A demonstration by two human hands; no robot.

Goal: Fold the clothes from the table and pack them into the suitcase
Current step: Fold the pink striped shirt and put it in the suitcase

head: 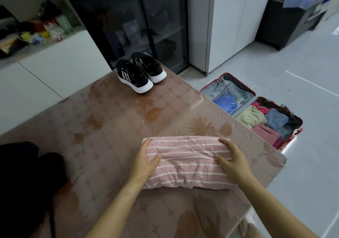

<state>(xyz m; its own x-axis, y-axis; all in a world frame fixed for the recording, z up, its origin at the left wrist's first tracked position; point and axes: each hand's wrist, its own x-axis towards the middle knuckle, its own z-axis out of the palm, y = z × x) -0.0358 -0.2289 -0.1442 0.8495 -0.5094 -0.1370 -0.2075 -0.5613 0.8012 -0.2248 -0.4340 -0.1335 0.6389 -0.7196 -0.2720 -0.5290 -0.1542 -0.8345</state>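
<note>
1. Left hand [145, 162]: laid over the left end of the pink striped garment [187, 164], fingers stretched along its edge and thumb spread on top. It presses the cloth and is not clenched. Right hand [233, 160]: the same at the right end. Whether any fingertip is tucked under the cloth cannot be told.
2. Garment, location: folded into a thick oblong bundle on the near part of the counter [110, 123], close to its right edge, between the two hands.
3. Garment, handling (judged): soft, light, limp knit with a creased surface, not fragile. The fold would likely slump open if lifted by one end. The counter's covering looks glossy, so the bundle may slide.
4. Garment, hold (judged): take both short ends together, fingers beneath and thumbs on top, and keep it level.
5. Suitcase [233, 90]: open on the floor, just beside the counter's right edge. Its near half holds packed clothes, among them an olive piece [251, 116] and a blue piece [275, 120].
6. Markings: pair of black shoes [141, 73] at the counter's far end, with three white slanted stripes on the side. No readable writing on them, the garment or the suitcase.
</note>
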